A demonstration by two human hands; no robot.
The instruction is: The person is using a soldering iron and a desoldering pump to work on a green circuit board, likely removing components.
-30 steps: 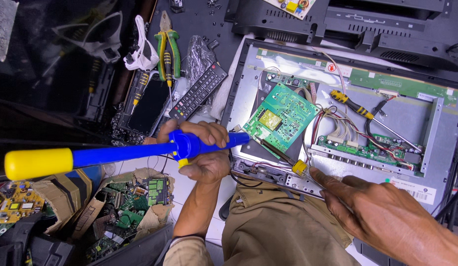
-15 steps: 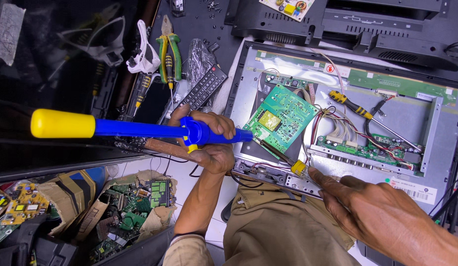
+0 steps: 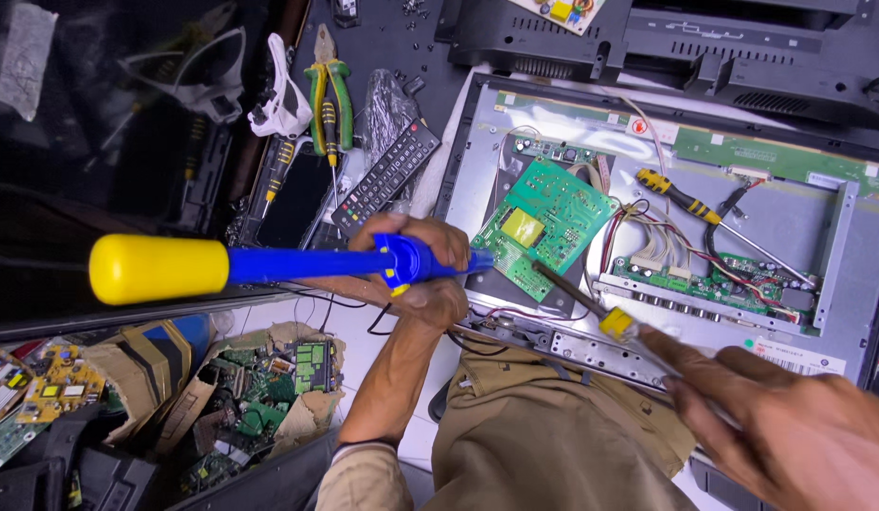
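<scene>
Both hands grip tools: left hand (image 3: 422, 270) holds a blue desoldering pump (image 3: 269, 265), right hand (image 3: 790, 426) a soldering iron (image 3: 591, 308). Beyond them, the green circuit board (image 3: 553, 222) looks stiff but fragile; hold it by its edges.

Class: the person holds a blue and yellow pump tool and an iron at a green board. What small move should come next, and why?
Probably touch the iron tip to the green board: it rests at the lower edge, with the blue and yellow pump tool nozzle alongside in the left hand.

A black remote control (image 3: 386, 177) lies beside green-handled pliers (image 3: 327, 90); a yellow-and-black screwdriver (image 3: 681, 198) rests on the opened panel's metal back (image 3: 818, 222); a torn cardboard box (image 3: 255, 397) holds scrap green circuit boards.
</scene>
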